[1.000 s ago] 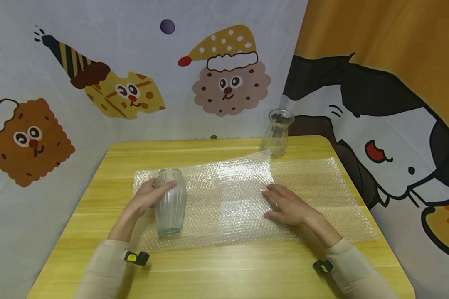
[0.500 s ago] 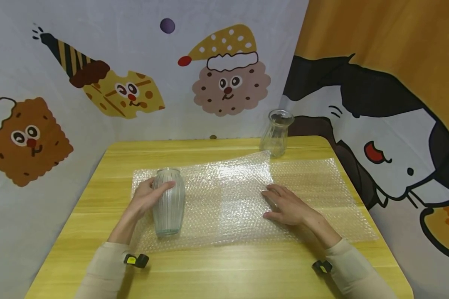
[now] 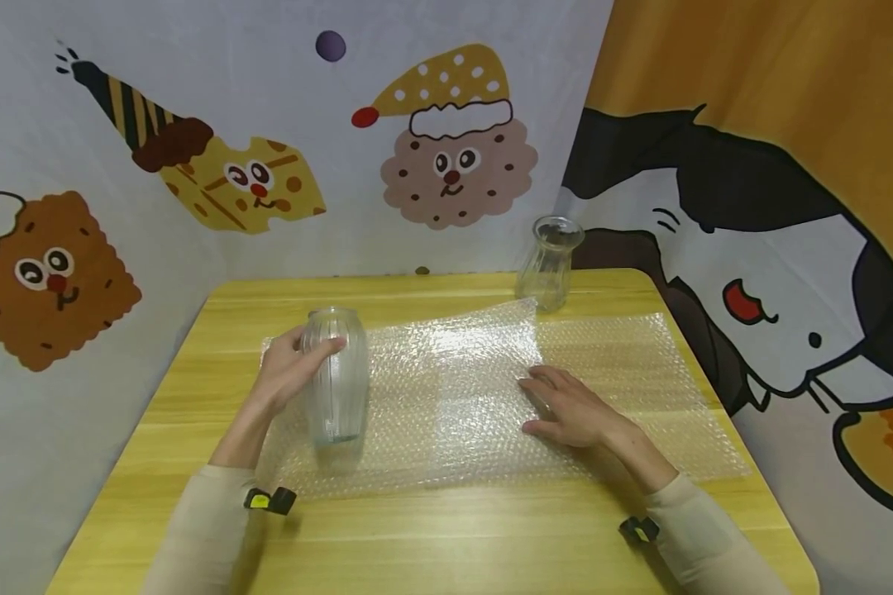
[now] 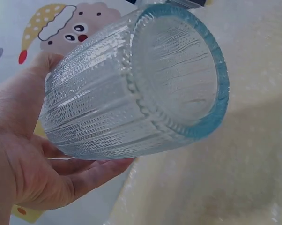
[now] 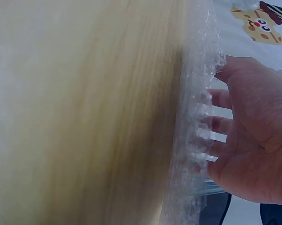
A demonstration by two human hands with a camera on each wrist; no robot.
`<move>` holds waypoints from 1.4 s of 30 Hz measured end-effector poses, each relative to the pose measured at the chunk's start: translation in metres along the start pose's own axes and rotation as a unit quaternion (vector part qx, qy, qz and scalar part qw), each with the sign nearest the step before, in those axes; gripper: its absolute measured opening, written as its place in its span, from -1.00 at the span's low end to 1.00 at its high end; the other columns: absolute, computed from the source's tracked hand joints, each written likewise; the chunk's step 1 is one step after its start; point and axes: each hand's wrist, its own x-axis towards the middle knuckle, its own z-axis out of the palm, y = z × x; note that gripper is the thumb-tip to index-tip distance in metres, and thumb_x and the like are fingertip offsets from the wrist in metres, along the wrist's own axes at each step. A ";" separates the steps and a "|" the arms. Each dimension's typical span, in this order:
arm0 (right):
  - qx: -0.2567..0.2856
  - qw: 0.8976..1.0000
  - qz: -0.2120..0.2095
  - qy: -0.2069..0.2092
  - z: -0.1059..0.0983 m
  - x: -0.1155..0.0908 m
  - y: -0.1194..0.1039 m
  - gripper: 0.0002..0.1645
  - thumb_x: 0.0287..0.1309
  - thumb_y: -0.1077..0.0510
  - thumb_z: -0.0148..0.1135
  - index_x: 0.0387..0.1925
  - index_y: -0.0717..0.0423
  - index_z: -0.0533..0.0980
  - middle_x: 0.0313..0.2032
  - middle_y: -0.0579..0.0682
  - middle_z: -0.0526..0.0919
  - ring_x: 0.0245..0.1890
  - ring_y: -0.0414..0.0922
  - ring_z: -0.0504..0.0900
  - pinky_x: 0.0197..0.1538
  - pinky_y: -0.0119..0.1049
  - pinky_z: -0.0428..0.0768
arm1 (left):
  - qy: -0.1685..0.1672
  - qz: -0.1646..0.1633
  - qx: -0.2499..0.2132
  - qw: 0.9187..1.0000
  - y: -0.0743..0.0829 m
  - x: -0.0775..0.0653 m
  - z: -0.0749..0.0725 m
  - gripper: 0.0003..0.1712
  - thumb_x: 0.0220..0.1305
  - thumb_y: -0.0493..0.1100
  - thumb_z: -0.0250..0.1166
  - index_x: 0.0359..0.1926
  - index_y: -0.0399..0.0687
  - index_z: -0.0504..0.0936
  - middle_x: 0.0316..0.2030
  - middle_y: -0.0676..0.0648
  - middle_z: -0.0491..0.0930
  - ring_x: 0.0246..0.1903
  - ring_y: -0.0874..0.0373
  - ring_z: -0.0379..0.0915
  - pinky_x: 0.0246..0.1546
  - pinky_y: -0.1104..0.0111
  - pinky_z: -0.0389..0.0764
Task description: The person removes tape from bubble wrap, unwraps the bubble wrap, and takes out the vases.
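Observation:
A clear ribbed glass vase is held by my left hand, thumb across its front and fingers round its far side. Its thick bluish base faces the left wrist camera, and in the head view the vase hangs just over the left part of a bubble wrap sheet. My right hand rests on the sheet right of its middle, fingers spread. In the right wrist view those fingers lie straight against the bubble wrap, their tips partly hidden by it.
A second glass vase, with a flared rim, stands upright at the back right, close behind the bubble wrap's raised corner. The yellow wooden table runs up to a cartoon-printed cloth at the back.
My left hand has raised the vase off the bubble wrap and moved it slightly up and away from me. The right hand has stayed in place.

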 end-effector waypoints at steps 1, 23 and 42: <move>-0.001 1.000 -0.001 0.001 0.000 0.000 0.000 -0.11 0.49 -0.19 0.49 0.59 0.21 0.47 0.60 0.38 0.42 0.61 0.44 0.42 0.60 0.47 0.48 | 0.003 0.006 -0.004 1.000 0.003 0.001 -0.001 0.27 0.46 0.54 0.35 0.82 -0.12 0.13 0.66 -0.43 0.36 0.56 -0.42 0.43 0.50 -0.32 0.62; 0.005 1.000 0.013 -0.006 0.000 0.001 -0.001 -0.10 0.49 -0.21 0.48 0.61 0.18 0.45 0.63 0.38 0.39 0.63 0.44 0.39 0.63 0.48 0.44 | 0.133 0.099 -0.015 0.986 0.059 0.043 -0.003 0.29 0.32 0.38 0.55 0.80 -0.05 0.14 0.65 -0.37 0.37 0.50 -0.32 0.44 0.54 -0.27 0.58; 0.003 1.000 0.010 -0.007 0.000 0.001 0.000 -0.09 0.48 -0.21 0.48 0.61 0.20 0.45 0.63 0.39 0.38 0.62 0.45 0.39 0.64 0.48 0.43 | 0.212 0.170 -0.008 0.962 0.077 0.094 -0.004 0.25 0.17 0.30 0.68 0.70 -0.05 0.27 0.54 -0.30 0.48 0.42 -0.24 0.50 0.44 -0.22 0.68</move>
